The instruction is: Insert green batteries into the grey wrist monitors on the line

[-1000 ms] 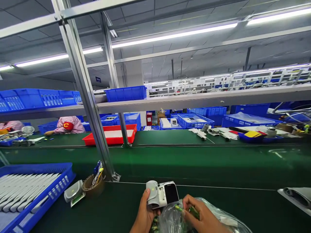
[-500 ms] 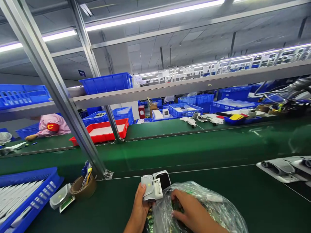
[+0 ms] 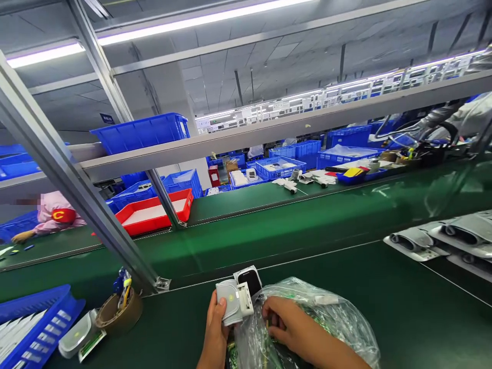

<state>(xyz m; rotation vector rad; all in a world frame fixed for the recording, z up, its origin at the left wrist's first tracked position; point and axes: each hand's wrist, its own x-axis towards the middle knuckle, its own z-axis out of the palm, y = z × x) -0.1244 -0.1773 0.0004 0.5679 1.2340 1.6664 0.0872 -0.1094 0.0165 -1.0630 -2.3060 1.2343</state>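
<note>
On my feed, the green surface (image 3: 172,333) carries a clear plastic bag (image 3: 346,320) holding green pieces; the right hand (image 3: 288,324) curls its fingers into it, gripping what I can't tell. Beside it, the left hand's (image 3: 215,325) fingers close around a grey-and-white device (image 3: 231,296); bunched plastic could snag and tug it loose.

Free bench (image 3: 407,297) between bag (image 3: 338,315) and cuffs (image 3: 413,238)

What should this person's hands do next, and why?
Perhaps the right hand should draw one green piece from the clear bag: that hand's bent fingers are at the bag, green pieces show through the plastic, and the left hand holds the grey-and-white device.
</note>
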